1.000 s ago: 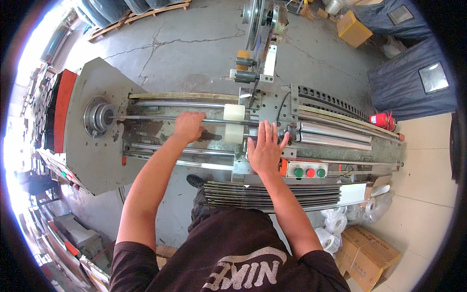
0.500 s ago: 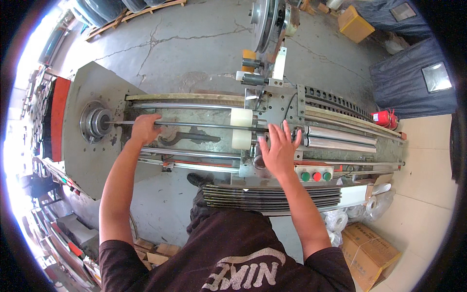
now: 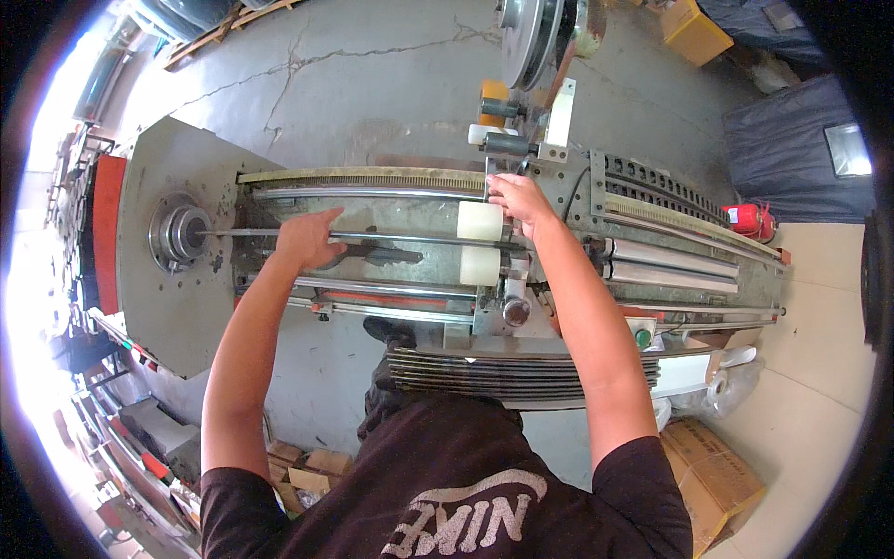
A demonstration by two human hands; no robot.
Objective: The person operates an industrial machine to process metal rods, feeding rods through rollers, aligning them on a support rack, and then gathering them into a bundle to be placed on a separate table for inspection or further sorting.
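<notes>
A grey machine (image 3: 177, 326) spans mid-frame; its steel rod (image 3: 405, 238) lies left of centre. The left hand (image 3: 307, 242) reaches over it, fingers loosely spread, perhaps steadying it. I cannot tell whether the right hand's (image 3: 523, 203) bent fingers, upper centre, grip anything. White rollers (image 3: 480, 222), centre, seemingly support the rod.

We see a wooden pallet (image 3: 201, 47) at upper left, a yellow box (image 3: 698, 34) and dark blue cover (image 3: 780, 130) at upper right, a red extinguisher (image 3: 749, 222) below the cover, a brown carton (image 3: 715, 480) at lower right
</notes>
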